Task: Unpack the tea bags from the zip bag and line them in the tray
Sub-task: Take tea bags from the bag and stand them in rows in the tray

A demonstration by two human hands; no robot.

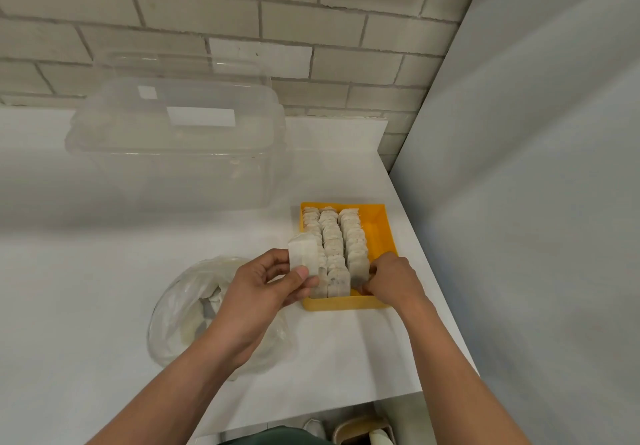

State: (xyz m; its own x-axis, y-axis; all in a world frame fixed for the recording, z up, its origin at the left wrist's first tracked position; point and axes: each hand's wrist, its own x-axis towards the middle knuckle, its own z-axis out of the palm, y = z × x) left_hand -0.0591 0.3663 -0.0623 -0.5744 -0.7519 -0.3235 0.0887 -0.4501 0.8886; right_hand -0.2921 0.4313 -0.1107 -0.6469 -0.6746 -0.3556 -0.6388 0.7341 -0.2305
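A yellow tray (pixel 379 233) sits on the white counter near its right edge, holding three rows of upright tea bags (pixel 332 237). My left hand (pixel 266 285) pinches a small stack of white tea bags (pixel 304 254) just above the tray's near left corner. My right hand (pixel 388 280) is at the tray's near right, its curled fingertips pinching the front tea bag of the right row. A clear zip bag (pixel 183 309) with several tea bags inside lies crumpled on the counter under my left forearm.
A large clear plastic container (pixel 173 154) with a lid stands at the back left against the brick wall. A grey panel (pixel 536 202) rises along the counter's right edge. The counter's front edge runs just below my forearms.
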